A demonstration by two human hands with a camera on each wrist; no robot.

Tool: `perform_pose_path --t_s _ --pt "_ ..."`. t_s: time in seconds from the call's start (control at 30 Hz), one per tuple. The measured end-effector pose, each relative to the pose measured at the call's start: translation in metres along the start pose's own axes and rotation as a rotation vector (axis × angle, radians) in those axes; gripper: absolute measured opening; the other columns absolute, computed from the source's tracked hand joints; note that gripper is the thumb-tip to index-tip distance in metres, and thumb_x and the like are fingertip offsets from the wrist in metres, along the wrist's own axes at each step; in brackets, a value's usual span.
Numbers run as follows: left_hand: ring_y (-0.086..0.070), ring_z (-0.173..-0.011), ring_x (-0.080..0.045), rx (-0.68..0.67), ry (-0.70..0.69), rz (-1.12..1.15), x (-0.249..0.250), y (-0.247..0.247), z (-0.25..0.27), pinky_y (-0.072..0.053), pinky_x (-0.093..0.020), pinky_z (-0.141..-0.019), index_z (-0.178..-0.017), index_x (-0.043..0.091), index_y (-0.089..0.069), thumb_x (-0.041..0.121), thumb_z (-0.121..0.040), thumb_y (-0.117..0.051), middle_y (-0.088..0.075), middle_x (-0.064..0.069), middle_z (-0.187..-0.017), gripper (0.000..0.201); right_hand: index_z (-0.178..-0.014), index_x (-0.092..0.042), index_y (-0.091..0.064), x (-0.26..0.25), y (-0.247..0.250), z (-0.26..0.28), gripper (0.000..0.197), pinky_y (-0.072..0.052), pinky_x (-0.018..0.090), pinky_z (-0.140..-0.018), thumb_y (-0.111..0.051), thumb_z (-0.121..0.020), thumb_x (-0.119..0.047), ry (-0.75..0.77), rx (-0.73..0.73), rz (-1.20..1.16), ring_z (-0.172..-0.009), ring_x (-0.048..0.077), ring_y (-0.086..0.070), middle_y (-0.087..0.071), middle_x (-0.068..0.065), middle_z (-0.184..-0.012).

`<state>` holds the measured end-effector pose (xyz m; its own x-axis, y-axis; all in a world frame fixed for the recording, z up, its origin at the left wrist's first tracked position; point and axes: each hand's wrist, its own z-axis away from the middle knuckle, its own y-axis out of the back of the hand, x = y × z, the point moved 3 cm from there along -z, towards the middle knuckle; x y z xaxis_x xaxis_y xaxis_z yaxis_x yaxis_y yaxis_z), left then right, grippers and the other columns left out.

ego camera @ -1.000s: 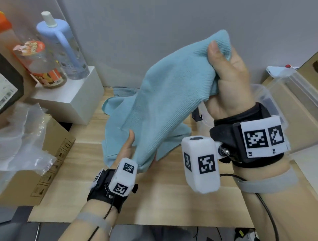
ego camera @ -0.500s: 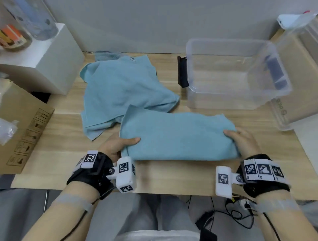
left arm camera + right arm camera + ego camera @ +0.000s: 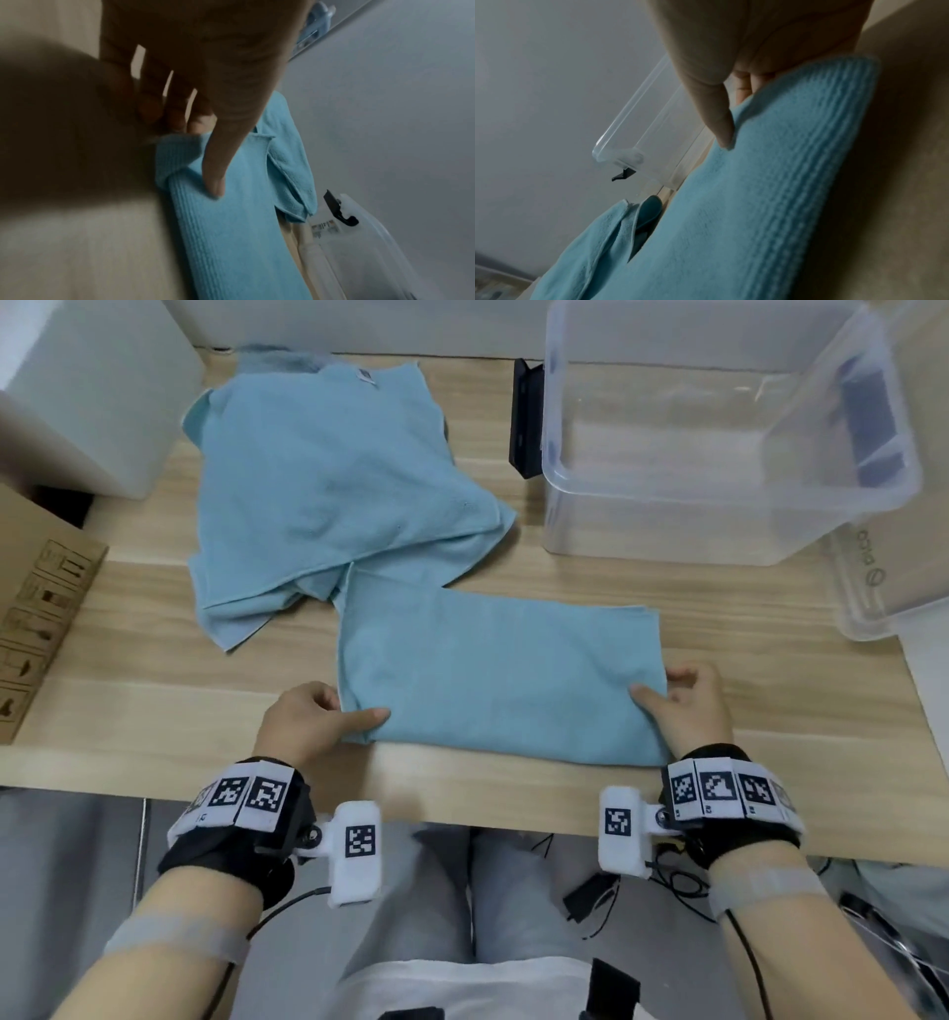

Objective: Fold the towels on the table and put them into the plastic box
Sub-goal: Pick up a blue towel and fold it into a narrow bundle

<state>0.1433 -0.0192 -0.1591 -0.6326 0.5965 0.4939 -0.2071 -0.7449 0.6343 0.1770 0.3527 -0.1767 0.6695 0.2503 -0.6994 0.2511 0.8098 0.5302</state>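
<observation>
Your left hand [image 3: 313, 717] pinches the near left corner of the folded towel [image 3: 500, 675], thumb on top and fingers curled under its edge; your right hand [image 3: 690, 706] grips the near right corner the same way. The next fold, as I judge it, means bringing one short end over to meet the other: keep both pinches through the doubled layers, lift evenly, and match the edges before you press flat, or the layers will slip askew. The towel is pale blue, ribbed along its near fold, lying as a long rectangle on the table [image 3: 154, 670] just in front of you. A second, rumpled towel [image 3: 328, 469] touches its far left corner. The clear plastic box [image 3: 719, 433] stands empty beyond the right end, near but apart.
</observation>
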Motion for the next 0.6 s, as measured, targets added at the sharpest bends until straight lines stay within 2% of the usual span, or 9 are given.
perform_pose_path --t_s 0.07,0.2,0.27,0.33,0.4,0.43,0.47,0.53,0.6 --pt "-0.051 -0.064 -0.018 -0.088 0.020 -0.049 -0.005 -0.003 -0.001 -0.034 -0.031 -0.059 -0.061 0.015 -0.049 0.033 -0.059 -0.084 -0.059 0.001 -0.063 0.040 -0.099 -0.020 -0.041 0.000 -0.001 0.002 0.037 -0.045 0.035 -0.079 -0.070 -0.076 -0.018 0.032 -0.008 -0.035 -0.086 0.024 -0.058 -0.061 0.009 -0.096" --pt "-0.050 -0.063 -0.019 -0.126 -0.050 0.025 -0.003 -0.007 -0.008 -0.039 -0.031 -0.067 -0.059 0.015 -0.053 0.026 -0.062 -0.083 -0.058 -0.004 -0.063 0.032 -0.092 -0.015 -0.055 -0.007 -0.004 -0.001 0.013 -0.046 0.033 -0.079 -0.063 -0.083 -0.017 0.123 -0.016 -0.041 -0.086 0.021 -0.058 -0.062 0.005 -0.092" --pt "-0.048 -0.058 -0.015 -0.125 -0.096 0.089 0.002 -0.007 -0.012 -0.038 -0.029 -0.064 -0.051 0.018 -0.052 0.023 -0.066 -0.081 -0.055 0.002 -0.055 0.034 -0.093 -0.011 -0.061 -0.010 -0.001 -0.006 0.013 -0.047 0.022 -0.070 -0.062 -0.085 -0.021 0.158 0.022 -0.052 -0.079 0.017 -0.058 -0.061 0.005 -0.089" --pt "-0.045 -0.052 -0.010 -0.105 -0.145 0.144 0.011 -0.004 -0.016 -0.036 -0.024 -0.057 -0.052 0.020 -0.053 0.018 -0.072 -0.077 -0.051 0.009 -0.045 0.032 -0.093 -0.011 -0.063 -0.012 0.004 -0.013 0.013 -0.042 0.009 -0.056 -0.063 -0.085 -0.021 0.165 0.056 -0.076 -0.063 0.002 -0.057 -0.061 0.004 -0.085" --pt "-0.048 -0.046 -0.003 -0.099 -0.165 0.208 0.016 0.001 -0.017 -0.037 -0.013 -0.048 -0.062 0.017 -0.055 0.010 -0.078 -0.072 -0.054 0.007 -0.048 0.024 -0.090 -0.013 -0.063 -0.011 0.009 -0.019 0.010 -0.045 0.017 -0.059 -0.064 -0.084 -0.020 0.135 0.077 -0.118 -0.051 -0.006 -0.055 -0.061 0.002 -0.077" --pt "-0.048 -0.041 0.001 -0.109 -0.169 0.224 0.017 0.004 -0.017 -0.036 -0.009 -0.043 -0.064 0.016 -0.054 0.007 -0.079 -0.069 -0.055 0.003 -0.051 0.023 -0.088 -0.013 -0.063 -0.009 0.011 -0.021 0.009 -0.047 0.026 -0.064 -0.065 -0.083 -0.021 0.115 0.090 -0.119 -0.052 -0.003 -0.056 -0.061 0.002 -0.073" --pt "-0.047 -0.038 0.002 -0.129 -0.168 0.218 0.015 0.007 -0.018 -0.035 -0.007 -0.040 -0.065 0.014 -0.054 0.005 -0.079 -0.068 -0.054 -0.001 -0.054 0.022 -0.086 -0.013 -0.064 -0.007 0.013 -0.023 0.009 -0.047 0.032 -0.068 -0.066 -0.082 -0.022 0.094 0.094 -0.101 -0.058 0.007 -0.058 -0.060 0.004 -0.071" --pt "-0.048 -0.042 0.001 -0.198 -0.158 0.135 0.011 0.009 -0.020 -0.037 -0.006 -0.042 -0.065 0.012 -0.055 0.005 -0.077 -0.070 -0.054 -0.002 -0.056 0.021 -0.082 -0.011 -0.065 -0.004 0.014 -0.025 0.011 -0.048 0.038 -0.073 -0.067 -0.080 -0.022 0.074 0.087 -0.065 -0.069 0.022 -0.057 -0.061 0.010 -0.073" --pt "-0.052 -0.053 -0.007 -0.266 -0.146 0.031 0.009 0.010 -0.023 -0.041 -0.009 -0.051 -0.067 0.012 -0.059 0.006 -0.073 -0.074 -0.059 -0.004 -0.062 0.017 -0.086 -0.006 -0.066 -0.002 0.013 -0.026 0.017 -0.049 0.038 -0.074 -0.068 -0.080 -0.022 0.080 0.081 -0.025 -0.073 0.023 -0.057 -0.061 0.008 -0.070"
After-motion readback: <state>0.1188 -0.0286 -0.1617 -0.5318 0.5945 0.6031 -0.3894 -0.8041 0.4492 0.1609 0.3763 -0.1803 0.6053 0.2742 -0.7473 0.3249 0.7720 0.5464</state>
